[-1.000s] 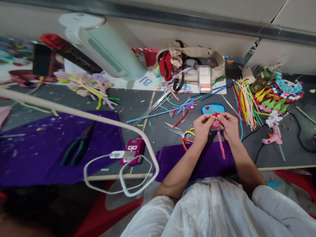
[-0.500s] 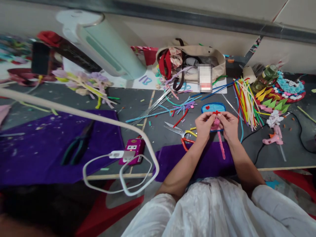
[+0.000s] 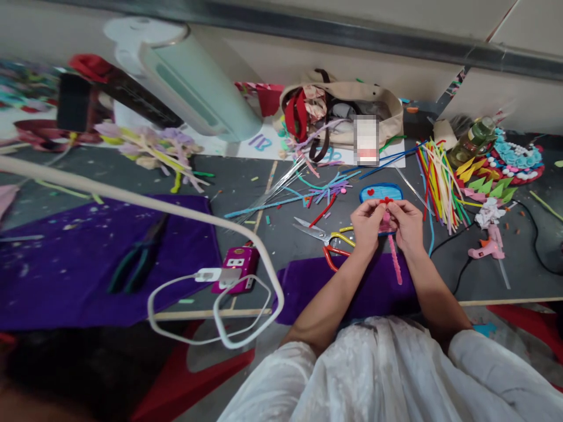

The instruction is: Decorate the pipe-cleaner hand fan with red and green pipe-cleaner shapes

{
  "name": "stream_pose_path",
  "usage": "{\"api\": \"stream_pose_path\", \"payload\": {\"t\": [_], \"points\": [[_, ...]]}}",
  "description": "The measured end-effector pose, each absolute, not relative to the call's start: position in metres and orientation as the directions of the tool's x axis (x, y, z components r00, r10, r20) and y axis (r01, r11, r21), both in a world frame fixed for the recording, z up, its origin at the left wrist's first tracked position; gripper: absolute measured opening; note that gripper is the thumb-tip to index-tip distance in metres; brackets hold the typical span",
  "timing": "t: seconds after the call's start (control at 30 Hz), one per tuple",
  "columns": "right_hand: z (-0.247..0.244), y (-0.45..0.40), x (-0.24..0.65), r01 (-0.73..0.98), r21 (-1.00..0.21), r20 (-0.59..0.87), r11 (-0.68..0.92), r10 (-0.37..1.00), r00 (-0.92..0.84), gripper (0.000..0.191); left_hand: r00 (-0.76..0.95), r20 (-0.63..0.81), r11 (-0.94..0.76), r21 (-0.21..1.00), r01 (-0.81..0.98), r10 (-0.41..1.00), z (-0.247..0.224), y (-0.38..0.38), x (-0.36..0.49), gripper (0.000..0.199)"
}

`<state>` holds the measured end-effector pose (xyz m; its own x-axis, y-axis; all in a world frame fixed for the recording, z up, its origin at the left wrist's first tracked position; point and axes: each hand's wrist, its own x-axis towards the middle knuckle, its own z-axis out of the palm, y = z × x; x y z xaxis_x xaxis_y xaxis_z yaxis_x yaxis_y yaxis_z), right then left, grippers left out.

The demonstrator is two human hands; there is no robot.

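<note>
Between my left hand (image 3: 368, 224) and my right hand (image 3: 407, 221) is a pink pipe cleaner piece (image 3: 394, 258) with a small red bit (image 3: 387, 201) at its top. Both hands pinch it near the red bit, and its pink twisted tail hangs down toward me. Just beyond my fingers lies a blue fuzzy piece (image 3: 382, 192) with a red heart on it; a further blue-edged part shows beneath my hands. Scissors (image 3: 326, 235) with red and yellow handles lie beside my left wrist. A folded purple cloth (image 3: 316, 287) is under my forearms.
Bundled coloured pipe cleaners (image 3: 437, 181) and a pink glue gun (image 3: 490, 246) lie to the right. Loose pipe cleaners (image 3: 329, 190) and a beige bag (image 3: 391, 111) are behind. Leftward are a magenta power strip (image 3: 240, 264), a pale cable (image 3: 197, 210) and pliers (image 3: 141, 258).
My hands stay pinched on the pink pipe cleaner piece, with only a very slight shift of the fingers and left forearm. The rest of the table looks the same.
</note>
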<state>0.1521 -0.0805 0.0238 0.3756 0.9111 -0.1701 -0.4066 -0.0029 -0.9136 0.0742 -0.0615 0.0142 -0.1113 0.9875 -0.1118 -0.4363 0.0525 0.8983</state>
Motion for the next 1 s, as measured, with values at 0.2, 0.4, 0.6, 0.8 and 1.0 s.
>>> {"api": "stream_pose_path", "payload": {"t": [0.2, 0.4, 0.6, 0.8, 1.0], "points": [[0.017, -0.076, 0.155, -0.377, -0.926, -0.137, 0.019, 0.914, 0.381, 0.02, -0.093, -0.117, 0.065, 0.897, -0.438, 0.989, 0.005, -0.059, 0.075, 0.011], [0.01, -0.072, 0.15, -0.419, -0.906, -0.133, 0.049, 0.909, 0.395, 0.018, -0.109, -0.082, 0.027, 0.901, -0.433, 0.991, -0.006, -0.055, 0.071, 0.014], [0.009, -0.073, 0.157, -0.336, -0.94, -0.173, -0.064, 0.937, 0.303, 0.023, -0.049, -0.124, 0.084, 0.867, -0.49, 0.991, -0.006, -0.052, 0.064, 0.021], [0.017, -0.073, 0.178, -0.105, -0.993, -0.079, -0.054, 0.964, 0.255, 0.024, 0.036, -0.183, 0.177, 0.849, -0.498, 0.982, 0.003, -0.05, 0.058, 0.02], [0.024, -0.068, 0.19, 0.157, -0.987, 0.053, 0.025, 0.984, 0.173, 0.023, 0.109, -0.203, 0.231, 0.853, -0.468, 0.973, 0.006, -0.051, 0.055, 0.017]]}}
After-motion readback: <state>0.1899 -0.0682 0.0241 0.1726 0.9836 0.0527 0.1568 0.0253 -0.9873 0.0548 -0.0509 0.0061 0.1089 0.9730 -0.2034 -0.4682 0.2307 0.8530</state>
